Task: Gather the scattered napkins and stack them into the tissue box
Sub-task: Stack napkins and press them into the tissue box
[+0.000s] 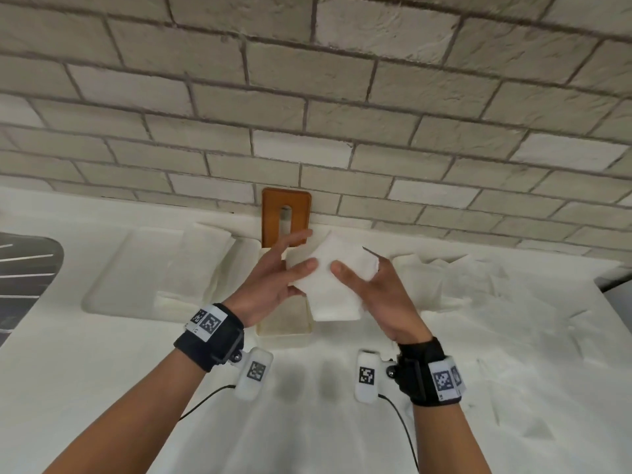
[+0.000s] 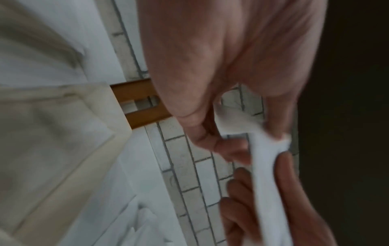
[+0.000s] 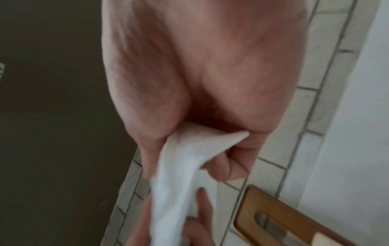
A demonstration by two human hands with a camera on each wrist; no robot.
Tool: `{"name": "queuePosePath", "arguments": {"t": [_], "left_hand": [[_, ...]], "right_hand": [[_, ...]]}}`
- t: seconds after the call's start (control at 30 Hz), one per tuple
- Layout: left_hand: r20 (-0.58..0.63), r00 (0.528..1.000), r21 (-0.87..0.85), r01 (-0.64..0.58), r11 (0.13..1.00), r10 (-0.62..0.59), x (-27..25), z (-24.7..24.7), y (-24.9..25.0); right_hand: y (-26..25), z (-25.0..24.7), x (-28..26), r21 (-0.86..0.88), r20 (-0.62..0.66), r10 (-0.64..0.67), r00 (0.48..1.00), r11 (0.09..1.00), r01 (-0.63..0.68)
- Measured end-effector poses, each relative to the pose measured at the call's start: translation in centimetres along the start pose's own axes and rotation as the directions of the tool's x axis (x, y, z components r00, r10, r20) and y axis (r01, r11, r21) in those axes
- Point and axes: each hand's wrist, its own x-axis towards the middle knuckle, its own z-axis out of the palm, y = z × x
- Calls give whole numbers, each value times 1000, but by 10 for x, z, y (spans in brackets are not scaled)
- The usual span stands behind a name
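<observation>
We are pinching a napkin stack (image 1: 330, 282) in our left hand (image 1: 273, 282) and right hand (image 1: 372, 289) above the open tissue box (image 1: 284, 328); loose napkins (image 1: 444, 278) are still lying around.

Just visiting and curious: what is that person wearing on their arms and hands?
The hands and forearms are bare, with no gloves or sleeves. Each wrist carries a black strap: the left wrist strap and the right wrist strap both bear white tags with black square-patterned markers. A small white camera pod hangs from each strap, also marked, with a thin black cable trailing back.
</observation>
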Motion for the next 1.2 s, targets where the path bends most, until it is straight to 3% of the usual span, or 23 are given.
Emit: {"name": "queuePosePath", "arguments": {"t": [0.07,0.13,0.2,0.23,0.3,0.37,0.47,0.57,0.73,0.83,0.93,1.2], "left_hand": [[-116,986,131,-102,986,117,-2,-3,2],[-214,945,282,-184,942,249,-5,-13,2],[-288,903,335,-216,917,318,-8,-24,3],[-311,889,336,-228,914,336,-10,-30,4],[-349,868,340,-233,911,353,-16,-39,5],[-394,842,353,-231,907,368,-21,-45,6],[-434,817,369,-222,902,379,-27,-57,5],[-438,827,390,-178,904,352,-29,-69,1],[-337,853,593,-136,794,398,8,-92,-6],[-281,890,715,-55,697,358,40,-105,-10],[-264,891,795,-15,606,368,61,-114,-13],[-328,817,787,-42,615,475,62,-120,16]], "right_hand": [[19,6,3,184,26,38,999,982,-42],[32,9,4,453,43,93,995,885,-102],[41,8,3,590,39,110,993,800,-112],[45,8,4,562,32,113,993,819,-111],[54,9,6,349,-28,102,994,933,-86],[56,10,7,149,-93,46,995,988,-31],[54,12,4,-14,-94,7,996,1000,-8],[50,17,1,-209,31,21,999,978,-14],[81,33,10,-629,46,-107,993,769,112],[114,49,12,-823,66,-190,979,544,161],[139,66,15,-931,75,-231,970,332,151],[151,82,31,-982,58,-177,983,165,87]]}}
